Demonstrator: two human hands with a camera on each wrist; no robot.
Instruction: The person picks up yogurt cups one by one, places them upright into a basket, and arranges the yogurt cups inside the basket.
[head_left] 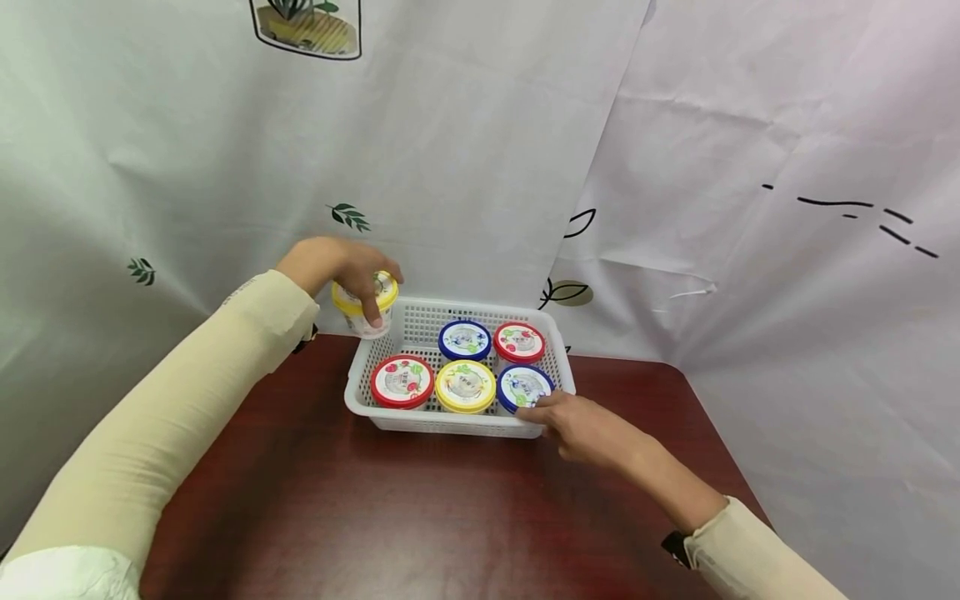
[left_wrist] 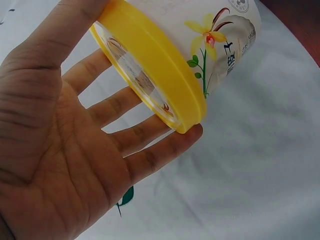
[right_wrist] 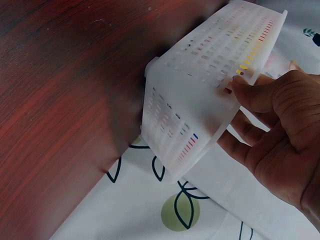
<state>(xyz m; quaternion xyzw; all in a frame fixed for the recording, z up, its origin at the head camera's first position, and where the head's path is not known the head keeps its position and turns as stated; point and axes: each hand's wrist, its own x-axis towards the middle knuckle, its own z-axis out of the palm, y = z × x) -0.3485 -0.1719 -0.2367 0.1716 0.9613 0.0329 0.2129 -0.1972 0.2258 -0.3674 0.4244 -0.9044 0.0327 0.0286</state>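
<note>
My left hand [head_left: 337, 260] grips a plastic-looking cup [left_wrist: 220, 47] by its yellow lid, thumb on one side and fingers spread along the other. In the head view this cup overlaps the back left corner of a white perforated basket [head_left: 457, 426]. My right hand [head_left: 596, 427] holds the basket's front right corner, its thumb on the outer wall and the other fingers over the rim. Inside the basket are a red-lidded cup [head_left: 402, 381], a yellow-lidded cup [head_left: 465, 386] and a blue-lidded cup [head_left: 522, 387] along the front. Behind them sit another blue-lidded cup [head_left: 464, 340] and another red-lidded cup [head_left: 519, 342].
The basket stands on a dark red-brown wooden table [head_left: 450, 517], near its back edge. A pale cloth [head_left: 480, 150] with leaf prints hangs right behind and along the sides.
</note>
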